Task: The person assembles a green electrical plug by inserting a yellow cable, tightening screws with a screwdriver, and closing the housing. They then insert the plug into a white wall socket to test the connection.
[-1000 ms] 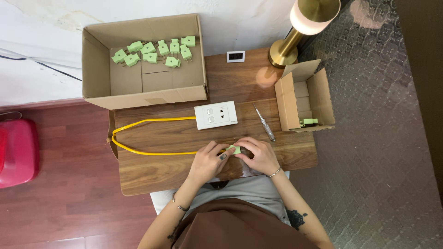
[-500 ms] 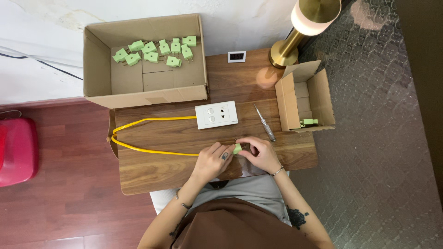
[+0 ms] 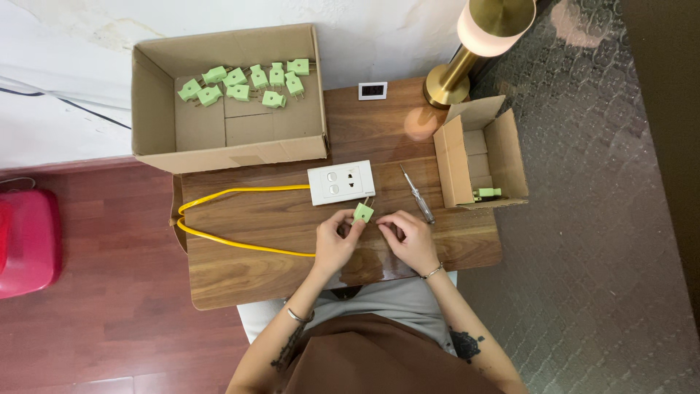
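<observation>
My left hand [image 3: 334,244] pinches a small green plug [image 3: 363,212] between fingertips, just below the white socket plate [image 3: 340,182] on the wooden table [image 3: 240,270]. The plug is tilted: its long axis runs diagonally, prong end up and slightly right toward the plate's lower edge, body end down-left toward my fingers. The prongs look close to the plate; I cannot tell if they touch it.

My right hand [image 3: 410,239] is just beside the plug, fingers curled in, tips near the plug's lower right side. Whether they grip anything is not resolvable.

A yellow cable [image 3: 219,219] loops left from the plate and back under the left hand. A screwdriver [image 3: 416,192] lies diagonally right of the plate. The large cardboard box [image 3: 157,138] behind holds more green plugs [image 3: 248,80]; the small box [image 3: 503,146] at right holds one.
</observation>
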